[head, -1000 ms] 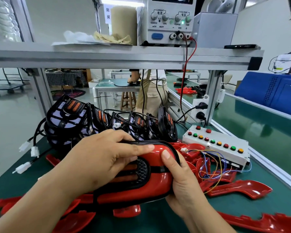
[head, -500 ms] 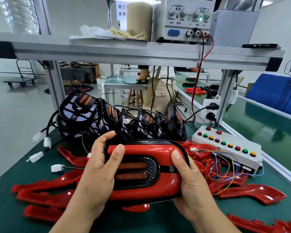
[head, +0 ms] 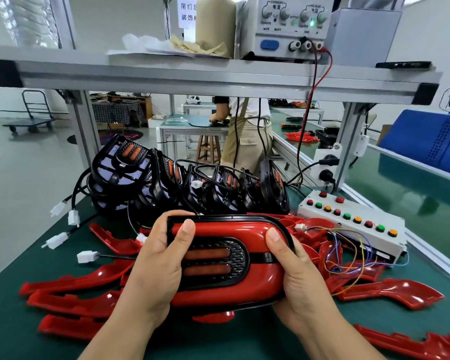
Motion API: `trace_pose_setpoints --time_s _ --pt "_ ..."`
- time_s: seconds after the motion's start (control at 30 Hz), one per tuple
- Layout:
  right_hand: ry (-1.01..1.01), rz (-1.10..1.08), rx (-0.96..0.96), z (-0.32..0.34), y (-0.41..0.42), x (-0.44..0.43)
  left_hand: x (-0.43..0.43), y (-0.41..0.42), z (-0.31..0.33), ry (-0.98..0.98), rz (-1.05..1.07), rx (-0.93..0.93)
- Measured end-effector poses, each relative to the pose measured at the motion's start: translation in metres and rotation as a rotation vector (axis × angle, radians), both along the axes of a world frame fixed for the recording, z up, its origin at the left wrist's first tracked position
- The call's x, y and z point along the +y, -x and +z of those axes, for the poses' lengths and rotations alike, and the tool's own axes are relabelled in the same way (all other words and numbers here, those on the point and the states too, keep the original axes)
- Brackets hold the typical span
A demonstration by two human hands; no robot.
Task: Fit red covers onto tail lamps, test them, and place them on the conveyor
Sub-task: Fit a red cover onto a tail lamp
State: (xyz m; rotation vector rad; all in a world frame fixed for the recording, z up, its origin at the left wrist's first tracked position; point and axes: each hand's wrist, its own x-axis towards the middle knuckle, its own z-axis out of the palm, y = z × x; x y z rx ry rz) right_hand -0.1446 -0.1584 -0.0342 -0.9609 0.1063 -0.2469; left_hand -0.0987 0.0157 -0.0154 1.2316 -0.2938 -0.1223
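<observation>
A tail lamp (head: 226, 261) with a glossy red cover over its black housing is held in front of me, above the green table. My left hand (head: 159, 268) grips its left end, thumb pressed on the red top face. My right hand (head: 299, 276) grips the right end, thumb on the cover. Two orange lens strips sit in the lamp's black mesh centre. Behind it stands a row of black uncovered tail lamps (head: 182, 183) with cables and white plugs. Loose red covers (head: 70, 300) lie around on the table.
A white test box (head: 353, 224) with coloured buttons and thin wires sits at the right. The green conveyor (head: 405, 193) runs along the right side. A power supply (head: 291, 27) stands on the overhead shelf. A person works at a far table.
My left hand has slid from covering the lamp's front to gripping its left end, exposing the centre lenses. The lamp sits a little more level and central.
</observation>
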Motion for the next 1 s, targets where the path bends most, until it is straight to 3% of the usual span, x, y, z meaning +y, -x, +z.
trace_pose_setpoints --time_s 0.37,0.5,0.7,0.8,0.9,1.0 --pt "0.028 -0.035 -0.022 -0.002 -0.004 -0.003 -0.001 0.001 0.001 -0.042 -0.005 -0.036" --pt "0.018 -0.016 0.019 -0.003 -0.006 -0.005 0.012 -0.007 -0.002 -0.191 -0.059 -0.056" --pt "-0.02 -0.04 0.154 0.008 -0.008 -0.012 0.081 -0.059 -0.015 -0.248 0.531 0.032" --pt "-0.008 -0.045 0.178 0.013 -0.006 -0.012 0.126 -0.086 -0.019 -0.528 0.62 0.124" --pt "-0.01 -0.044 0.211 0.016 -0.003 -0.01 0.131 -0.091 -0.016 -1.173 0.52 0.135" --pt "-0.017 -0.038 0.244 0.018 0.001 -0.011 0.121 -0.095 -0.017 -1.559 0.353 0.037"
